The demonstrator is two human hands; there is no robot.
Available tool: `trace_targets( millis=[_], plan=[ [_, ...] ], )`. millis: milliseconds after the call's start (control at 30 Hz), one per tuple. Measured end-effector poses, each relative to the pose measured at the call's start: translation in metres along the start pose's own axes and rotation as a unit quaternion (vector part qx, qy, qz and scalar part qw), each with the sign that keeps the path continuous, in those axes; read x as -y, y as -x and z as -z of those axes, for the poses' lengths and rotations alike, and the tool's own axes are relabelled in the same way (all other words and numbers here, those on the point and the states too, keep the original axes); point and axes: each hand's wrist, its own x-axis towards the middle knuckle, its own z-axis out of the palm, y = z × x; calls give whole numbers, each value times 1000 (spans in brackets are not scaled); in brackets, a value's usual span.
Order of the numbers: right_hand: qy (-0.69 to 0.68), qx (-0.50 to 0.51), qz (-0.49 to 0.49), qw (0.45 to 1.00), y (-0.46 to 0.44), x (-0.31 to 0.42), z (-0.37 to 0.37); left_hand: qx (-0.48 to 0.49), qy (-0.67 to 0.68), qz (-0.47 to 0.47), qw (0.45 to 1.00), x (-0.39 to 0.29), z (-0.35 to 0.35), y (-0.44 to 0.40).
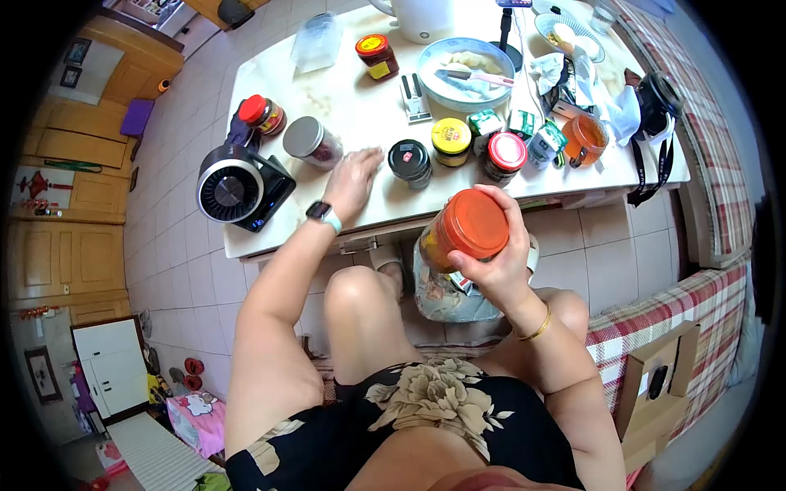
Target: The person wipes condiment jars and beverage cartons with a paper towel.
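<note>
My right hand (503, 266) grips a large jar (467, 229) with an orange-red lid, its fingers wrapped around the side. The jar is raised in front of the table edge, above a plastic bag of rubbish (450, 299). On the tabletop rests my left hand (354, 184), fingers stretched out and holding nothing. Just beside it stands a clear jar (313, 142) with a grey lid. To the other side is a dark jar (410, 164) with a black lid. A yellow-lidded jar (451, 141) and a red-lidded jar (505, 157) stand further right.
A small fan (233, 190) stands at the table's left edge. Further back are a bowl (467, 74) with a knife (475, 77) across it, another red-lidded jar (377, 56) and a clear container (316, 42). An orange glass jug (584, 139) and a camera (657, 102) sit right.
</note>
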Motion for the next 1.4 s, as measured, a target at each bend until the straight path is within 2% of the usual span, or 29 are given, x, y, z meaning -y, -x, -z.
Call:
trace_targets(
  millis=[100,167,300,400,467,533,600,667,733,933,1000,1067,1133,1200,1233,1267,1333,1400],
  plan=[
    [-24,1,-14,1000,0,-8,-5,-13,10,2,1000,-12,15,46],
    [-61,-5,-27,998,-3,-12,-9,-2,48,41,998,-14,23,69],
    [-89,-22,-40,995,-25,15,-27,-3,82,65,994,-8,28,83],
    [-96,-46,-5,994,-62,27,-54,-84,67,50,993,-3,8,71],
    [-6,-14,14,1000,-105,34,-70,-104,57,51,992,-5,-3,65],
    [153,13,75,985,-152,19,-84,-95,52,68,992,-6,-7,58],
    [141,42,33,989,-190,-7,-102,-80,44,88,992,-5,-11,53],
    [157,50,-15,986,-220,-40,-117,-114,3,83,990,2,-18,39],
    [152,64,-38,986,-240,-68,-131,-83,12,131,988,8,-24,21],
    [296,145,-14,944,-265,-117,-146,-160,-46,132,977,33,-45,-32],
    [313,157,-27,936,-268,-129,-146,-163,-36,155,974,34,-48,-39],
    [342,180,-6,922,-270,-135,-146,-158,-106,166,968,34,-54,-38],
    [339,175,-1,924,-273,-143,-144,-129,-122,170,969,33,-50,-31],
    [335,172,4,926,-275,-149,-143,-90,-47,88,991,30,-39,-24],
    [346,173,6,922,-275,-149,-143,-80,-56,53,994,23,-29,-17],
    [356,172,10,918,-278,-148,-142,-80,-57,54,994,16,-24,-9],
    [368,182,11,912,-277,-146,-140,-38,66,-15,997,2,-16,10],
    [384,210,-29,899,-272,-132,-139,-54,80,-42,994,-7,-10,32]
  ],
)
